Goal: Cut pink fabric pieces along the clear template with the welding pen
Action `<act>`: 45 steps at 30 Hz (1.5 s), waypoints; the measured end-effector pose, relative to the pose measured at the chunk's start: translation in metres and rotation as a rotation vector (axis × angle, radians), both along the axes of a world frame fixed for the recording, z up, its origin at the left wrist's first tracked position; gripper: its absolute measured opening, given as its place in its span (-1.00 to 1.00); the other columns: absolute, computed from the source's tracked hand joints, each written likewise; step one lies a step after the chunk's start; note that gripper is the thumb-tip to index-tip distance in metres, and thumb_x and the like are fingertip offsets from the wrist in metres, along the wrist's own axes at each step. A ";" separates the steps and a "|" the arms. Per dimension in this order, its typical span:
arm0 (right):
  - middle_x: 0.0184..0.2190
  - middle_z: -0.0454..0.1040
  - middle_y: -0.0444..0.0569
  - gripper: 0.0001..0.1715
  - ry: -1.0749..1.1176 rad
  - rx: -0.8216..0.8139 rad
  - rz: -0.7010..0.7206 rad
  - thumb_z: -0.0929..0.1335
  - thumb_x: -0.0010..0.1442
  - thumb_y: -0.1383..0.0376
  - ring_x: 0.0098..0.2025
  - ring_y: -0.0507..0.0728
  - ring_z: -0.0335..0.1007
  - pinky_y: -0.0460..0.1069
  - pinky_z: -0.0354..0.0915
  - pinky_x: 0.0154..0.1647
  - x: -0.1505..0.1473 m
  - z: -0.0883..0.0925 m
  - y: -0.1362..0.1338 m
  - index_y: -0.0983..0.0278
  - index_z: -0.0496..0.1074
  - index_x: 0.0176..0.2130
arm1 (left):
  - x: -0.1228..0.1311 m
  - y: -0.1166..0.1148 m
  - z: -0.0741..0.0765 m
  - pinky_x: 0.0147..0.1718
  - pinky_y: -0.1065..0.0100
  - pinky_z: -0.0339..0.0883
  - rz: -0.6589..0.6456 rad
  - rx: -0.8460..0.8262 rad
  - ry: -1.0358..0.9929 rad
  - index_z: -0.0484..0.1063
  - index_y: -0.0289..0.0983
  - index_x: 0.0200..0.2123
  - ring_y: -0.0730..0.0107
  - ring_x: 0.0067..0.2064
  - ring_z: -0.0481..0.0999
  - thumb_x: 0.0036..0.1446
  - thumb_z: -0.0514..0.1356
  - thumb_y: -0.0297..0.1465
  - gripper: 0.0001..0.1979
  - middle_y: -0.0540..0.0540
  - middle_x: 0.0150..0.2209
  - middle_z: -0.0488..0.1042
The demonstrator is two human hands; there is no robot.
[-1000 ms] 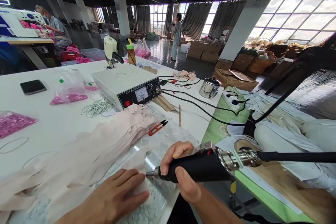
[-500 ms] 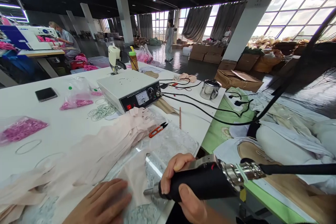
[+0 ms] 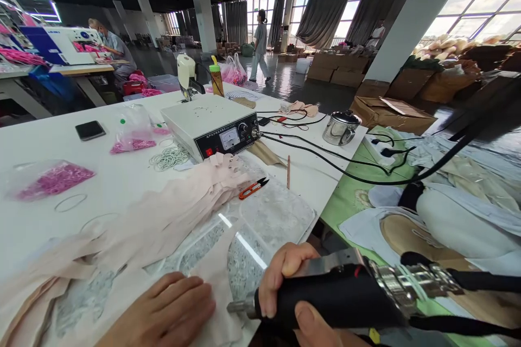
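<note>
My right hand [image 3: 291,287] grips a handheld ultrasonic welding gun [image 3: 325,295], black-bodied with a metal tip. That tip points left and meets or hovers just over a pale pink fabric piece [image 3: 217,260]; exact contact is unclear. Flat on the same cloth, just left of the tip, rests my left hand [image 3: 166,309] with its fingers stretched out. Under the fabric is a clear, glossy sheet [image 3: 280,217] over a speckled surface. More overlapping pink fabric pieces [image 3: 163,206] spread to the left. Red-handled thread snips [image 3: 253,188] lie beyond the gun.
A control box [image 3: 207,119] with a dial stands behind the fabric, cables running right. Around it are a metal mug [image 3: 341,129], rubber bands [image 3: 170,158], a phone [image 3: 90,130] and bags of pink bits [image 3: 55,180]. White garments [image 3: 456,217] are piled right. A person [image 3: 260,46] walks beyond.
The view has turned slightly left, so things on the table appear further right. My left hand stays flat on the fabric and my right keeps hold of the gun. The standing person is now striding.
</note>
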State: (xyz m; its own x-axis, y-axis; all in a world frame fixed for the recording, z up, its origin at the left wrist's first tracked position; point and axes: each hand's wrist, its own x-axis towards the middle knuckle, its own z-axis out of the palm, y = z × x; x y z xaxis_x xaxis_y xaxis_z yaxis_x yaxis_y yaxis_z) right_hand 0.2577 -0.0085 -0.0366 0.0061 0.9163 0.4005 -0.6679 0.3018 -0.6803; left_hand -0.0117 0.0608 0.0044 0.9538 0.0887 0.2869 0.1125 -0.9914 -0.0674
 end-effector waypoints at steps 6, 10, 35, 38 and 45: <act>-0.28 0.53 -0.10 -0.69 0.042 0.020 -0.051 0.52 0.14 0.21 -0.51 0.03 0.52 -0.02 0.44 -0.48 -0.013 0.007 -0.008 0.12 0.40 -0.16 | 0.026 0.023 0.015 0.17 0.34 0.33 -0.095 -0.008 0.086 0.47 -0.28 0.12 0.30 0.16 0.50 0.30 -0.07 -0.68 -0.52 -0.13 0.10 0.56; -0.29 0.53 -0.10 -0.72 0.049 -0.030 -0.132 0.51 0.17 0.17 -0.51 0.03 0.51 -0.02 0.43 -0.47 -0.017 0.017 -0.015 0.13 0.43 -0.16 | 0.021 0.027 0.011 0.21 0.30 0.30 -0.104 0.023 0.131 0.45 -0.25 0.15 0.28 0.19 0.48 0.28 -0.04 -0.68 -0.51 -0.11 0.15 0.53; -0.38 0.59 -0.03 -0.74 0.013 0.039 0.049 0.53 0.10 0.12 -0.64 0.06 0.46 -0.03 0.38 -0.63 -0.008 0.011 -0.006 0.10 0.51 -0.21 | 0.025 0.031 0.010 0.15 0.19 0.29 -0.111 -0.066 0.141 0.41 -0.21 0.16 0.15 0.14 0.49 0.29 -0.01 -0.61 -0.55 -0.13 0.13 0.52; -0.40 0.60 -0.01 -0.77 0.019 -0.033 0.125 0.46 0.18 0.03 -0.61 0.09 0.50 0.00 0.43 -0.59 -0.002 0.014 -0.003 0.10 0.53 -0.26 | 0.028 0.027 0.009 0.14 0.20 0.27 -0.100 -0.084 0.091 0.45 -0.25 0.06 0.17 0.08 0.52 0.38 -0.01 -0.54 -0.68 -0.15 0.03 0.56; -0.53 0.53 -0.05 -0.62 -0.034 -0.153 0.001 0.41 0.18 -0.11 -0.64 0.08 0.44 0.00 0.44 -0.62 -0.007 -0.001 -0.016 0.11 0.46 -0.39 | 0.026 0.024 0.003 0.12 0.16 0.27 -0.089 -0.080 0.061 0.45 -0.29 0.04 0.15 0.04 0.53 0.43 -0.05 -0.52 -0.70 -0.19 -0.01 0.57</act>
